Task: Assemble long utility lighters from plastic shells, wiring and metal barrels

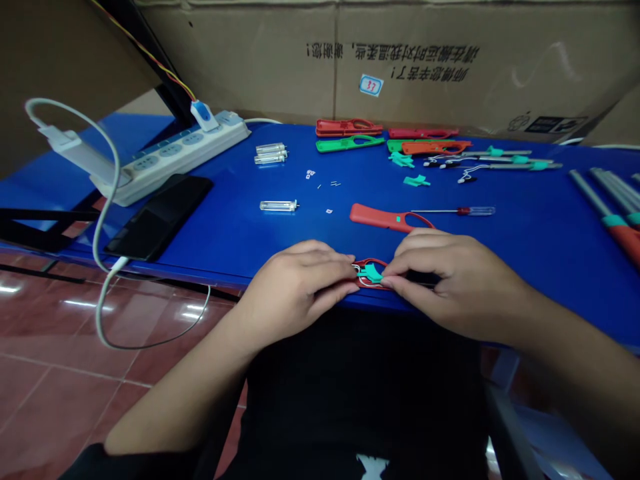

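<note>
At the table's front edge, my left hand point(305, 277) is closed on a red lighter casing half point(375, 287), gripping its left end. A teal trigger point(371, 273) lies in the casing, with a thin white wire curving beside it. My right hand point(445, 273) pinches that trigger at its right side between thumb and fingertips. Both hands hide the ends of the casing. Just beyond them lies another red casing half point(383, 217) with a small teal spot. A screwdriver point(475, 211) with a clear red handle rests behind it.
Clear fuel tanks point(277, 206) and tiny parts point(310, 175) lie left of centre. Red, green and orange casings point(350, 143), teal triggers point(416, 181) and metal rods point(520, 160) sit farther back. A power strip point(175, 157) and phone point(160, 217) occupy the left; cardboard point(250, 67) stands behind.
</note>
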A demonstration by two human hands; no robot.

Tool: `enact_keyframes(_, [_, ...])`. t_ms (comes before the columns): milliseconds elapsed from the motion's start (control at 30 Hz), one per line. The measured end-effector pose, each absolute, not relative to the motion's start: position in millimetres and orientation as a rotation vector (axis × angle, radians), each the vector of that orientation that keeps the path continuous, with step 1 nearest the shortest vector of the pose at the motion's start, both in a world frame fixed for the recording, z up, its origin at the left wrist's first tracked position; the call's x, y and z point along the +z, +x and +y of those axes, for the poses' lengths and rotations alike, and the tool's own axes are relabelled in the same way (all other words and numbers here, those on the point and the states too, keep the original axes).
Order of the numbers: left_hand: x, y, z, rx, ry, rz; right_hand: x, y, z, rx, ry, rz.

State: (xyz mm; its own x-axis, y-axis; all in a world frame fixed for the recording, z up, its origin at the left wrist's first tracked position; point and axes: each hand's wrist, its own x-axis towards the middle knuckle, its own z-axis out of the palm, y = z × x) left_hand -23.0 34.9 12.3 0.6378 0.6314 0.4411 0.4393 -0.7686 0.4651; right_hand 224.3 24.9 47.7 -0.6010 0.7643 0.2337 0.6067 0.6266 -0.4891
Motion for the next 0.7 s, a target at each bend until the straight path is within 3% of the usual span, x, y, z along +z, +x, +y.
enact_keyframes(133, [12.2, -21.7, 31.4, 0.852, 2.401, 1.027, 47.3, 222.8, 22.9, 0.469, -1.078, -2.430])
enact_keyframes(700, [38.7, -10.4, 43.9, 0.502, 2.415, 0.927, 53.4, 215.9, 22.5, 0.394, -1.144, -2.603])
